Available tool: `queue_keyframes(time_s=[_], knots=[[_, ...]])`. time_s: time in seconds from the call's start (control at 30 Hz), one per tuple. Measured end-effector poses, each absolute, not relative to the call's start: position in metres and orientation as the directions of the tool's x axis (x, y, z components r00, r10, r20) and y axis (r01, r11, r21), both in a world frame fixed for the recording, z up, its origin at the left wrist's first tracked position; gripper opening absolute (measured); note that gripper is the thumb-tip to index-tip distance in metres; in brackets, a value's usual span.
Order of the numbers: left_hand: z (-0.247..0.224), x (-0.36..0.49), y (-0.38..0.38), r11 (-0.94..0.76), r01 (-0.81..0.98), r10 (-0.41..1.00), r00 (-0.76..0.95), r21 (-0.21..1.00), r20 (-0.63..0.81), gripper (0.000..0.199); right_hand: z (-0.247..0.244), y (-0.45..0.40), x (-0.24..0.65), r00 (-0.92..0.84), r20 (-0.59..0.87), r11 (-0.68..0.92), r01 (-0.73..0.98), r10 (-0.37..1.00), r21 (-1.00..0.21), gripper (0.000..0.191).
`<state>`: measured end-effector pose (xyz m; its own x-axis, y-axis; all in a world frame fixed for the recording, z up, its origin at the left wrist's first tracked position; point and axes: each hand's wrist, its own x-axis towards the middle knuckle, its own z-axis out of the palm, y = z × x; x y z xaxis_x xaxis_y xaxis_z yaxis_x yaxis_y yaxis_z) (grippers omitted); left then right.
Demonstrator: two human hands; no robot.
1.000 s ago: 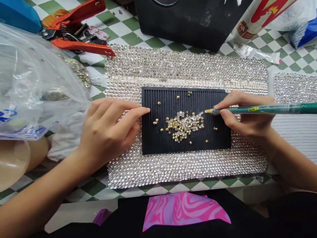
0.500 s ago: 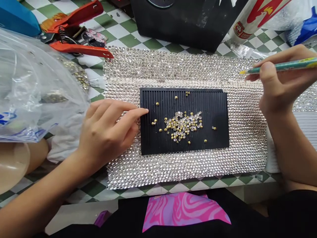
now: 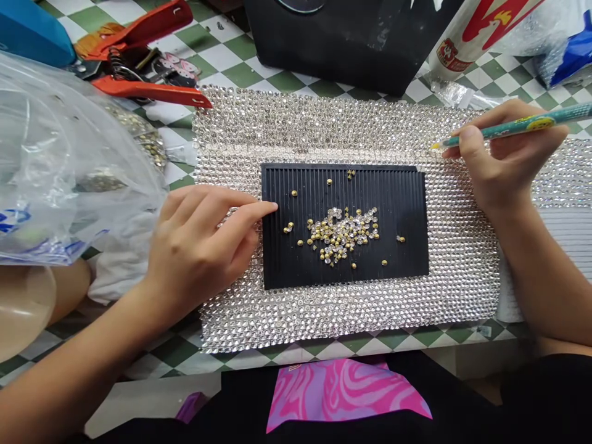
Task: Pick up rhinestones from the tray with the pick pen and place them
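Observation:
A black ridged tray (image 3: 402,203) lies on a sheet of silvery rhinestone mesh (image 3: 351,317). Loose small rhinestones (image 3: 345,234), clear-faced with gold backs, are heaped mid-tray, with a few scattered around them. My left hand (image 3: 203,240) is at the tray's left edge, its index fingertip pressed on the rim and the other fingers curled; the thumb is partly hidden. Between the thumb and fingers of my right hand (image 3: 504,154) is a green pencil (image 3: 518,128) with a yellow tip. That tip hovers over or touches the mesh, up and right of the tray; contact cannot be told.
Orange-handled pliers (image 3: 148,92) lie at the upper left, overlapping the mesh corner. Clear plastic bags (image 3: 69,154) fill the left side beside a beige bowl (image 3: 28,308). A black box (image 3: 337,43) and a white bottle (image 3: 462,43) stand behind the mesh on the checkered tablecloth (image 3: 231,55).
My right hand has moved left and slightly down with the pencil, bringing its tip closer to the tray. My left hand and the rhinestones stay as they were.

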<state>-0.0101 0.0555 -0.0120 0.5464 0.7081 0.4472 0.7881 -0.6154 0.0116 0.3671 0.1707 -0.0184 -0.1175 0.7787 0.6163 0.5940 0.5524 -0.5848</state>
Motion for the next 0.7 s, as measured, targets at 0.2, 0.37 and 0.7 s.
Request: queue_keyframes(time_s=[0.2, 0.37, 0.7], knots=[[-0.012, -0.009, 0.055, -0.621, 0.784, 0.702, 0.553, 0.004, 0.449, 0.033, -0.018, 0.17, 0.368, -0.117, 0.6, 0.538, 0.599, 0.791, -0.593, 0.016], [-0.011, -0.009, 0.056, -0.615, 0.788, 0.709, 0.554, -0.002, 0.437, 0.034, -0.014, 0.163, 0.36, -0.125, 0.656, 0.595, 0.571, 0.744, -0.565, 0.015], [-0.01, -0.008, 0.053, -0.59, 0.806, 0.75, 0.53, 0.04, 0.396, 0.033, 0.01, 0.105, 0.321, -0.527, 0.375, 0.614, 0.407, 0.763, -0.677, 0.019]])
